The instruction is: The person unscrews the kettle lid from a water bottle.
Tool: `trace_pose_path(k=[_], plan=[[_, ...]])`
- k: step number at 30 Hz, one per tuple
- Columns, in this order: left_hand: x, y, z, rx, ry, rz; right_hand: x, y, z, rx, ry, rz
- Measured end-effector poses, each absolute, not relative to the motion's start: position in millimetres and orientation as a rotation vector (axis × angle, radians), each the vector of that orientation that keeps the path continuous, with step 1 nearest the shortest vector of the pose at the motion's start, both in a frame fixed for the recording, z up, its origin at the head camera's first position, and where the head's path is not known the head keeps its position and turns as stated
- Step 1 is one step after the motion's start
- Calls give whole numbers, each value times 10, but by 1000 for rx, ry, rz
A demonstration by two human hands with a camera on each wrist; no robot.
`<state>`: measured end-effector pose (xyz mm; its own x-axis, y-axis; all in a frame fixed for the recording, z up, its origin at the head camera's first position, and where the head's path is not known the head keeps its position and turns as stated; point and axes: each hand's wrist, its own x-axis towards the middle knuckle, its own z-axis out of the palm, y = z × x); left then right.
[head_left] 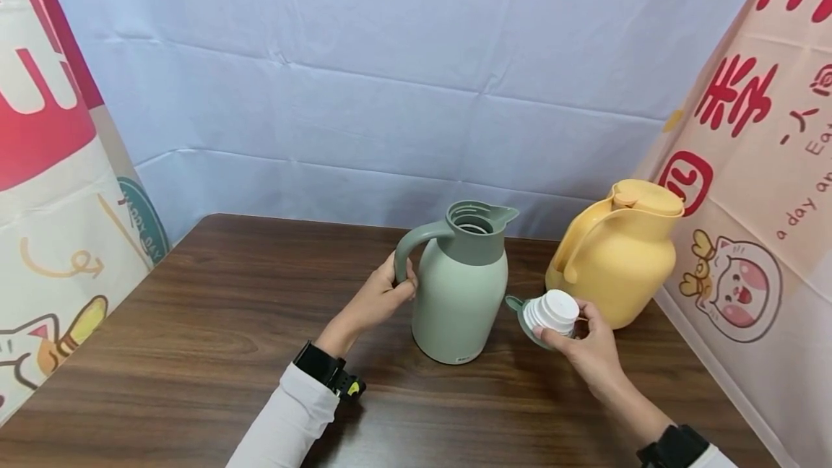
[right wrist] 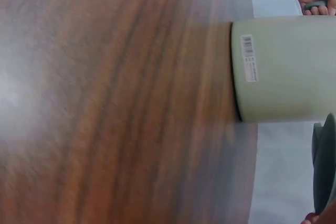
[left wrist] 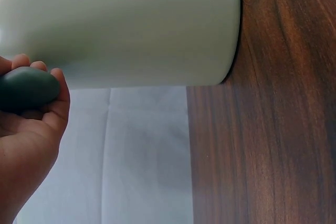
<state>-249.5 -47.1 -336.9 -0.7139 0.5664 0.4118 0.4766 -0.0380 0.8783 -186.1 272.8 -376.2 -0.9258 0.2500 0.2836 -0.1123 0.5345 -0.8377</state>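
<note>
A pale green thermos jug (head_left: 458, 302) with a darker green collar and spout stands upright on the wooden table, its mouth uncovered. My left hand (head_left: 383, 291) grips the lower end of its green handle (head_left: 416, 238); in the left wrist view the fingers (left wrist: 59, 90) wrap around that handle (left wrist: 29, 88). To the right of the jug, my right hand (head_left: 594, 349) holds the jug's lid (head_left: 552, 313) between thumb and fingers. White threaded plug side up, the lid tilts above the table. In the right wrist view only the green edge of the lid (right wrist: 324, 166) shows.
A yellow thermos jug (head_left: 617, 258) stands behind my right hand with its lid on. The brown wooden table (head_left: 195, 338) stretches to the left and front. Pale blue cloth (head_left: 338, 92) hangs behind it, with printed cloths (head_left: 741, 186) at both sides.
</note>
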Motion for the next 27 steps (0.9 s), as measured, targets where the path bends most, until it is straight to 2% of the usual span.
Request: trace_pose_path(k=[11,27], plan=[[-2495,-467,-3376,1143,2141,1882,-1842,2694,-3933,-285,-2653,1271],[-2477,-460,-3384,1193,2171,1887,-1894,2599,-4091,-219,-2836,1113]])
